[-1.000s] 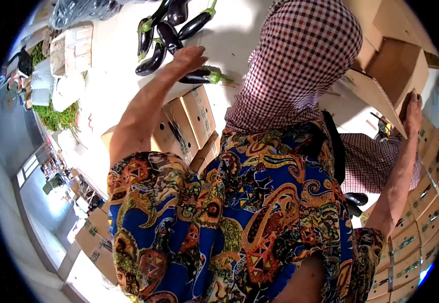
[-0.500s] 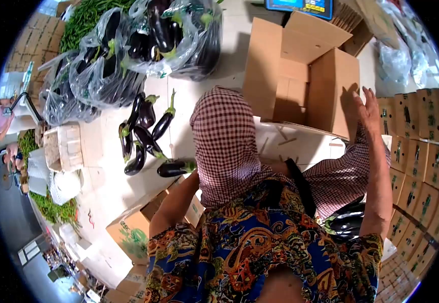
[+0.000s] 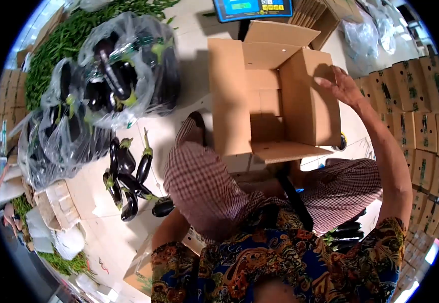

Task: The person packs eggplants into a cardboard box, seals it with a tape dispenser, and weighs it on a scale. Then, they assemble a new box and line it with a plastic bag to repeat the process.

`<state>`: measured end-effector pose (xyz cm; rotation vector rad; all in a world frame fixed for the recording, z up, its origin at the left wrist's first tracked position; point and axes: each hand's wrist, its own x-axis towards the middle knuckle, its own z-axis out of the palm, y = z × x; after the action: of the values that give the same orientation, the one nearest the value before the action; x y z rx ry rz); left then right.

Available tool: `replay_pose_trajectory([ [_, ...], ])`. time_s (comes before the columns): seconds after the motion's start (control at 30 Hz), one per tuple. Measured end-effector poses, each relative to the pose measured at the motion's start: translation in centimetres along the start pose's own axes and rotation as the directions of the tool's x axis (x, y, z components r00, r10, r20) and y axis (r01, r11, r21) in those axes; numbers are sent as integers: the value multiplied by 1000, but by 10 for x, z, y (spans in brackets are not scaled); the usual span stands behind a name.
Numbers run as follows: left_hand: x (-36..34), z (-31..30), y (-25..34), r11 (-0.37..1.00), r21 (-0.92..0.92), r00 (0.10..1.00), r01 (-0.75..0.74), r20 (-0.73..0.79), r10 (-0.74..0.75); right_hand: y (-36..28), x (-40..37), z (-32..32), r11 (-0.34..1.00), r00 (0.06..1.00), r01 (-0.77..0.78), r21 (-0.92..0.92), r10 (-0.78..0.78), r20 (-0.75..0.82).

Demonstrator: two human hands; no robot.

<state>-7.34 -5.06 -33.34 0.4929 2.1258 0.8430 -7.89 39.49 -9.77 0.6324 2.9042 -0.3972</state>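
Note:
An open cardboard box (image 3: 265, 108) stands before me with its flaps spread and its inside bare. My right hand (image 3: 342, 87) is at the outer edge of the box's right flap (image 3: 320, 96); the fingers are apart and the thumb overlaps the cardboard. My left hand is hidden behind my raised left knee, with only the upper arm showing. Several loose eggplants (image 3: 143, 164) lie on the floor to the left of that knee. Behind them sit clear plastic bags (image 3: 128, 108) full of eggplants.
Green peppers (image 3: 60, 55) are heaped at the back left. A blue scale display (image 3: 252, 10) rises behind the box. Stacked cartons (image 3: 416, 91) line the right side. More eggplants (image 3: 348, 235) lie beside my right leg, and a white crate (image 3: 63, 202) stands far left.
My view has shifted, and my left knee has tilted so its foot shows. My right hand has moved up along the box's right flap. The front flap of the box now shows.

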Motion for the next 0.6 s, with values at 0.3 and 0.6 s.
replay_pose_trajectory([
  [0.3,112,-27,145,949,-277,987,-151,4,159,-8,35,-9,807,950,-303,508,213,228],
  [0.6,116,-101,196,867,-498,996,-23,60,61,-7,29,-9,942,951,-305,138,293,102],
])
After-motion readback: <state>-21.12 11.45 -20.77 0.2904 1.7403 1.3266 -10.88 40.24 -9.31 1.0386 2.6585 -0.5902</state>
